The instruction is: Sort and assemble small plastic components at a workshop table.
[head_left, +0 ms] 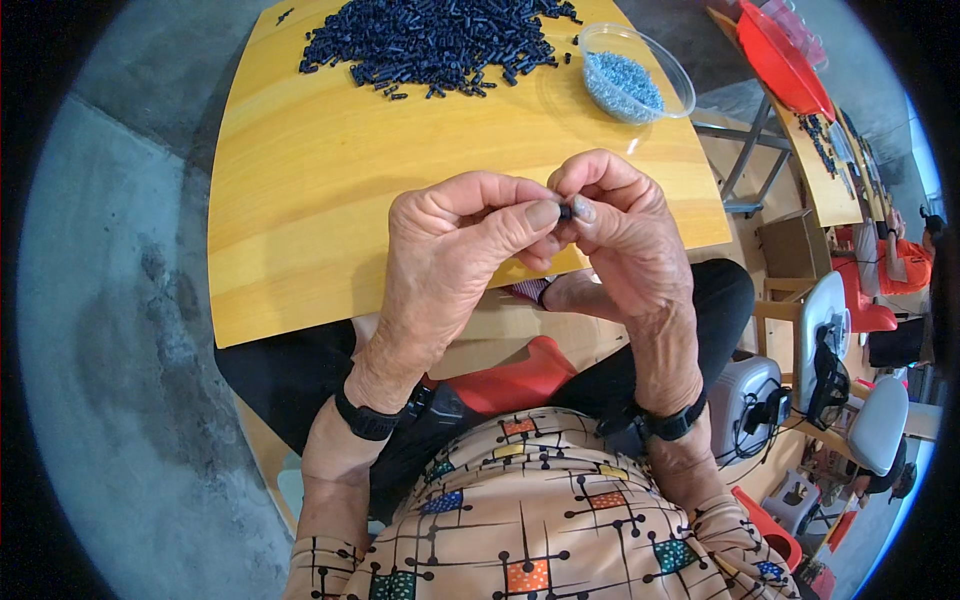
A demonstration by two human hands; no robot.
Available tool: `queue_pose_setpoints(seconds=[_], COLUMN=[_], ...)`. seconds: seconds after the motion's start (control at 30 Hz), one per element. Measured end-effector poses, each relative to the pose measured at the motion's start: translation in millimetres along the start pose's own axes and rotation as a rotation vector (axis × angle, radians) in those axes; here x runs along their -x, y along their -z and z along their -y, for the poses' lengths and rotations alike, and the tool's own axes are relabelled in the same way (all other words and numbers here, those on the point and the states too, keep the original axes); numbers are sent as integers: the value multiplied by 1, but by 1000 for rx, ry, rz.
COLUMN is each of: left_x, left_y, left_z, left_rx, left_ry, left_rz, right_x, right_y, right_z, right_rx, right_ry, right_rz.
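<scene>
Between my fingertips, above the near part of the yellow table (300,200), is a small black cylindrical piece (565,212). My left hand (465,230) pinches it from the left with thumb and fingers. From the other side, my right hand (625,220) closes thumb and forefinger at its right end. Most of the piece is covered by the fingers, and I cannot make out whether a second tiny part is in the right fingertips. A large heap of small black tubular pieces (430,45) lies at the table's far side.
Right of the heap stands a clear round plastic bowl (680,95) holding many tiny pale-blue translucent pieces (625,85). Farther right are another table (828,205) with a red basin (785,60), a cardboard box (793,245), chairs (822,320) and a person in orange (905,262).
</scene>
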State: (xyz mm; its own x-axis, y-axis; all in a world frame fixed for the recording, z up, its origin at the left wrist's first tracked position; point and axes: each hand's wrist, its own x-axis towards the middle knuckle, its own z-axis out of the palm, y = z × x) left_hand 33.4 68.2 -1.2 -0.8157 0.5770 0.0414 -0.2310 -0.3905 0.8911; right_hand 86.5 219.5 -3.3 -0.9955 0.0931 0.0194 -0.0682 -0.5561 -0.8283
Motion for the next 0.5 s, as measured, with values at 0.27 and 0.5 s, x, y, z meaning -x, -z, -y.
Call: queue_pose_setpoints(seconds=[0.27, 0.5], left_x=[-1, -6], left_y=[1, -1], left_z=[3, 4], left_rx=[27, 133], left_ry=[-6, 31], left_rz=[-30, -43], right_x=[-6, -9], right_y=[-8, -9], right_z=[5, 2], right_rx=[133, 48], right_ry=[-34, -16], right_rz=[5, -74])
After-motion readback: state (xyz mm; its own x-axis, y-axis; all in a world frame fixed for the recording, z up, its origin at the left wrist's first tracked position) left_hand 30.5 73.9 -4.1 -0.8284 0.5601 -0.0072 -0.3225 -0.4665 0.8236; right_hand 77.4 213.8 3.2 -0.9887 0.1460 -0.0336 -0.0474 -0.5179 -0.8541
